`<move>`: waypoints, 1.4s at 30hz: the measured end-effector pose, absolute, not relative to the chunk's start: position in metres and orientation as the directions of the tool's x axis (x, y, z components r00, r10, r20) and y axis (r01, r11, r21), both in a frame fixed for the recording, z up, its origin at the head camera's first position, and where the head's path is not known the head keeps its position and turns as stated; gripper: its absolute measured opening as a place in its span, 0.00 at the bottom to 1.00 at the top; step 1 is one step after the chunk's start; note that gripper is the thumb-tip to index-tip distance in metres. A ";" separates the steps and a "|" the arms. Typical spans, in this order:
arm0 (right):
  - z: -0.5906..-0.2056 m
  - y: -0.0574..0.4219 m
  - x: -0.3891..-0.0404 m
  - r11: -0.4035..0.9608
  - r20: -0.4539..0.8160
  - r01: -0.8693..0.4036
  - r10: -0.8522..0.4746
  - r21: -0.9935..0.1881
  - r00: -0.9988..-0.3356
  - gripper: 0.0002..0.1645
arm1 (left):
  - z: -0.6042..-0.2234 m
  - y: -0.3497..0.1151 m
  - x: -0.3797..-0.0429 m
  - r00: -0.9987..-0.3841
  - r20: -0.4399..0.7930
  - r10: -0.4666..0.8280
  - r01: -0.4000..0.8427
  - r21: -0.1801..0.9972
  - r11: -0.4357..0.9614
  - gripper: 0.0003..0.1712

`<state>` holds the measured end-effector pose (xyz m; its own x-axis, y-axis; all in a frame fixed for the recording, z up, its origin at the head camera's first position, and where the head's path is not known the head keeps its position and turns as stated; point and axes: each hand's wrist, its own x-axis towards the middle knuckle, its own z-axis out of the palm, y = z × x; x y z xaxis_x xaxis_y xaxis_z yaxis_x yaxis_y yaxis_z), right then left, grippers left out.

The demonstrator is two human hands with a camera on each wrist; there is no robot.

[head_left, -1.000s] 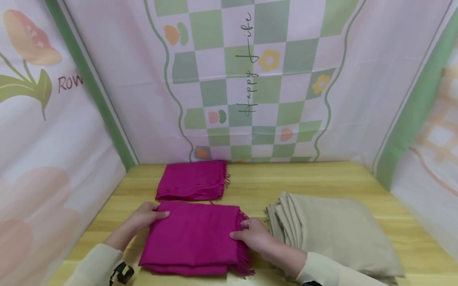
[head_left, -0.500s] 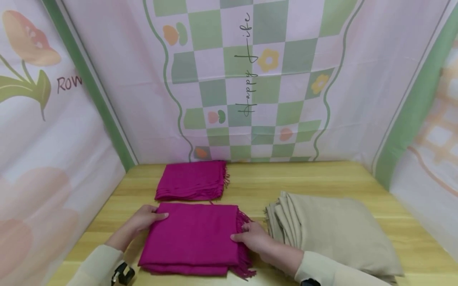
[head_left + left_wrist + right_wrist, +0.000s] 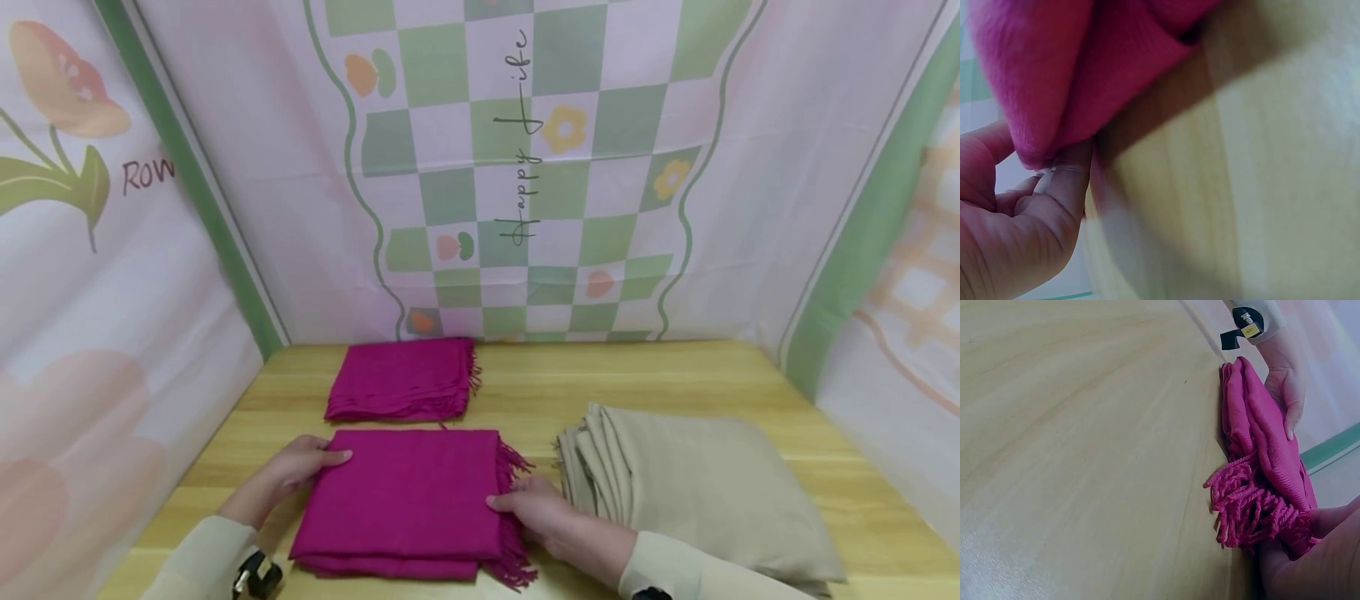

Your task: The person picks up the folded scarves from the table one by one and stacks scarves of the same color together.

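A folded magenta scarf [image 3: 405,500] with a fringe on its right side lies at the front of the table. My left hand [image 3: 296,461] grips its left edge, thumb on top; in the left wrist view the fingers [image 3: 1069,181] go beneath the cloth. At the opposite, fringed edge, my right hand [image 3: 540,508] pinches the scarf with the thumb on top and fingers under it. The fringe [image 3: 1250,509] hangs loose beside that hand in the right wrist view. Just behind lies a second folded magenta scarf [image 3: 401,379], touched by neither hand.
A thick folded beige cloth [image 3: 705,492] lies at the right, close to my right hand and forearm. The wooden table [image 3: 600,371] is bounded by a patterned fabric wall [image 3: 480,192] at the back and printed cloth on both sides.
The front scarf has shifted very slightly toward me with both hands, so the gap to the rear scarf is a little wider. Both grips look the same.
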<state>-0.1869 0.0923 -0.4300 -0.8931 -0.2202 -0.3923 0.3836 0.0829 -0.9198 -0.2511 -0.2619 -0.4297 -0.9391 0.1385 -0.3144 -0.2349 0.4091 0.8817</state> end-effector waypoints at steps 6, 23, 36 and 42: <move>-0.432 0.092 -0.187 0.126 -0.392 0.372 -0.207 -0.919 -0.897 0.12 | -0.432 -0.263 -0.251 -0.939 -0.313 0.139 -0.236 0.885 0.401 0.19; -0.428 0.091 -0.186 0.299 -0.333 0.283 -0.131 -0.911 -0.934 0.11 | -0.433 -0.269 -0.253 -0.940 -0.298 0.167 -0.224 0.907 0.356 0.25; -0.417 0.100 -0.190 0.284 -0.296 0.257 -0.104 -0.924 -0.950 0.25 | -0.431 -0.283 -0.252 -0.942 -0.266 0.203 -0.196 0.931 0.308 0.25; -0.405 0.108 -0.196 0.273 -0.265 0.233 -0.089 -0.934 -0.960 0.30 | -0.427 -0.290 -0.253 -0.941 -0.247 0.230 -0.196 0.955 0.223 0.26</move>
